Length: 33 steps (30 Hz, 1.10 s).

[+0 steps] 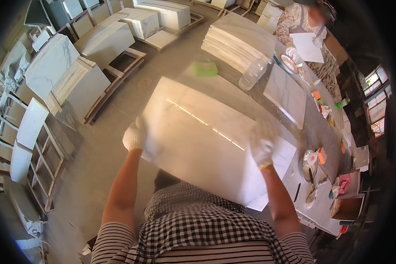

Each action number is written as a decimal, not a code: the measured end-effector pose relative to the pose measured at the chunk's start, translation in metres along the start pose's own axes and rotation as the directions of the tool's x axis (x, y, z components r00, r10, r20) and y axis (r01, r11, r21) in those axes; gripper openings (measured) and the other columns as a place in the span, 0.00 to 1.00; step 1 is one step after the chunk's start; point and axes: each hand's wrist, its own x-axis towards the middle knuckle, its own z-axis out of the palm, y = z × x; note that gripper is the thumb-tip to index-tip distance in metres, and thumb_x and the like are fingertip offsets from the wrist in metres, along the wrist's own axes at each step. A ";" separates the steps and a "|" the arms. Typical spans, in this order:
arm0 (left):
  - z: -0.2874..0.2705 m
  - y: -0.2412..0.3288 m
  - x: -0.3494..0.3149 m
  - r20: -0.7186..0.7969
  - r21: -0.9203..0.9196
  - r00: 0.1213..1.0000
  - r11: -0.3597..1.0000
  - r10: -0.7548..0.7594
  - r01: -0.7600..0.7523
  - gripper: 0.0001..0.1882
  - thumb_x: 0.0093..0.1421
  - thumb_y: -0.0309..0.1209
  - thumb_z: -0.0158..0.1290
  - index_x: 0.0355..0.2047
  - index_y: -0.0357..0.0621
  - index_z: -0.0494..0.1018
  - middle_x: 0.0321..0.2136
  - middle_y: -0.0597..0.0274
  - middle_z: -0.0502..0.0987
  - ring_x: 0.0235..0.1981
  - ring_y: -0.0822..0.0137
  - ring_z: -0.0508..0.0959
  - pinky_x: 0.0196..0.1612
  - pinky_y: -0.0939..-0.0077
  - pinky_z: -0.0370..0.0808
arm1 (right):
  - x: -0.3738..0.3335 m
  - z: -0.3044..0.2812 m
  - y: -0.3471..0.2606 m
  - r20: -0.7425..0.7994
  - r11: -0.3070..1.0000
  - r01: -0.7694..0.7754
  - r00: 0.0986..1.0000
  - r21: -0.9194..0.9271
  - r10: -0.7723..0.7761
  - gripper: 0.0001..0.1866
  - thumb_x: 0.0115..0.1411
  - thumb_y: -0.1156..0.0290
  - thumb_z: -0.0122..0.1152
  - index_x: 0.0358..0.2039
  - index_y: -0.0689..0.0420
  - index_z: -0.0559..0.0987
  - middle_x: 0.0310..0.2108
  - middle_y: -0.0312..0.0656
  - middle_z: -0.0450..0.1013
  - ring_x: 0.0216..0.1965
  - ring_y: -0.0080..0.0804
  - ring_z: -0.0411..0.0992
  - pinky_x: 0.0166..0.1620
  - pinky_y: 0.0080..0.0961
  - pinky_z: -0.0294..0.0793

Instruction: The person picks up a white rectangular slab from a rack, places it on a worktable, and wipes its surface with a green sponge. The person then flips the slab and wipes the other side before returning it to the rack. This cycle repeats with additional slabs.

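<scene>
A large polished white marble slab (198,132) lies tilted in front of me, with a bright streak of light reflected on its face. My left hand (135,134), in a white knitted glove, is closed on its left edge; the fingertips are hidden there. Over the slab's right part is my right hand (262,143), gloved alike and smeared by motion, so its fingers do not show clearly. Another white slab (286,154) shows from beneath the large one on the right. Beyond, a clear plastic bottle (253,74) lies beside a grey-veined slab (287,93).
A stack of slabs (237,42) stands at the far end, near a green block (205,68). Across the bench, a gloved co-worker (301,35) holds a white tile (307,47). Marble stacks (103,39) on racks line the left. An open cardboard box (347,207) sits at right.
</scene>
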 end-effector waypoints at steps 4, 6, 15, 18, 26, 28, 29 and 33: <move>-0.002 0.001 -0.002 0.012 0.023 1.000 1.000 -0.018 0.017 0.37 0.66 0.58 0.29 0.42 0.42 0.80 0.41 0.41 0.79 0.46 0.42 0.78 0.51 0.53 0.72 | 0.056 0.027 -0.076 0.046 0.991 0.133 0.990 0.031 -0.134 0.24 0.62 0.59 0.53 0.54 0.60 0.71 0.49 0.48 0.71 0.53 0.47 0.66 0.57 0.45 0.61; -0.003 0.003 -0.002 0.024 0.029 0.999 0.999 -0.023 0.022 0.37 0.66 0.58 0.29 0.43 0.42 0.80 0.41 0.41 0.79 0.46 0.42 0.78 0.51 0.53 0.72 | 0.082 0.032 -0.110 0.040 0.975 0.185 0.981 0.121 -0.191 0.23 0.60 0.58 0.55 0.51 0.60 0.71 0.45 0.46 0.72 0.50 0.45 0.67 0.55 0.43 0.62; -0.001 0.002 -0.002 0.043 0.036 0.997 0.998 -0.059 0.057 0.35 0.66 0.58 0.31 0.41 0.44 0.80 0.39 0.42 0.80 0.44 0.42 0.78 0.49 0.54 0.73 | 0.167 0.087 -0.221 0.028 0.932 0.265 0.960 0.246 -0.280 0.27 0.56 0.46 0.59 0.46 0.55 0.72 0.40 0.39 0.71 0.45 0.40 0.68 0.49 0.40 0.65; -0.001 0.003 -0.004 0.017 0.021 0.999 0.999 -0.049 0.048 0.34 0.66 0.57 0.32 0.40 0.44 0.80 0.38 0.43 0.80 0.43 0.43 0.79 0.48 0.54 0.73 | 0.182 0.100 -0.241 0.046 0.894 0.270 0.951 0.356 -0.306 0.28 0.57 0.45 0.59 0.47 0.56 0.72 0.41 0.40 0.72 0.45 0.39 0.68 0.51 0.39 0.65; 0.001 0.004 -0.007 -0.012 0.010 0.999 0.999 -0.035 0.035 0.33 0.66 0.56 0.32 0.36 0.43 0.80 0.34 0.44 0.80 0.40 0.44 0.79 0.45 0.55 0.73 | 0.177 0.100 -0.220 0.013 0.847 0.293 0.943 0.443 -0.333 0.28 0.59 0.47 0.58 0.51 0.56 0.72 0.41 0.45 0.74 0.46 0.42 0.70 0.51 0.42 0.66; 0.003 0.002 -0.006 -0.015 0.008 0.999 0.999 -0.036 0.037 0.33 0.66 0.56 0.33 0.36 0.43 0.80 0.34 0.44 0.80 0.39 0.43 0.79 0.45 0.55 0.73 | 0.163 0.091 -0.201 0.122 0.869 0.236 0.941 0.435 -0.316 0.28 0.60 0.48 0.56 0.52 0.57 0.71 0.43 0.47 0.74 0.47 0.45 0.70 0.51 0.43 0.66; 0.003 0.001 -0.006 -0.021 0.004 0.999 0.999 -0.036 0.036 0.33 0.66 0.56 0.33 0.35 0.43 0.80 0.34 0.44 0.80 0.39 0.43 0.79 0.45 0.55 0.74 | 0.157 0.085 -0.191 0.195 0.881 0.213 0.928 0.422 -0.317 0.28 0.61 0.49 0.56 0.53 0.57 0.71 0.44 0.49 0.74 0.48 0.46 0.70 0.52 0.44 0.66; 0.005 -0.001 -0.004 -0.043 0.010 0.999 0.999 -0.030 0.031 0.32 0.66 0.56 0.35 0.35 0.43 0.80 0.33 0.44 0.80 0.39 0.43 0.79 0.44 0.54 0.74 | 0.172 0.075 -0.158 0.201 0.835 0.335 0.869 0.436 -0.453 0.26 0.61 0.58 0.56 0.57 0.56 0.70 0.50 0.53 0.72 0.53 0.51 0.68 0.56 0.43 0.65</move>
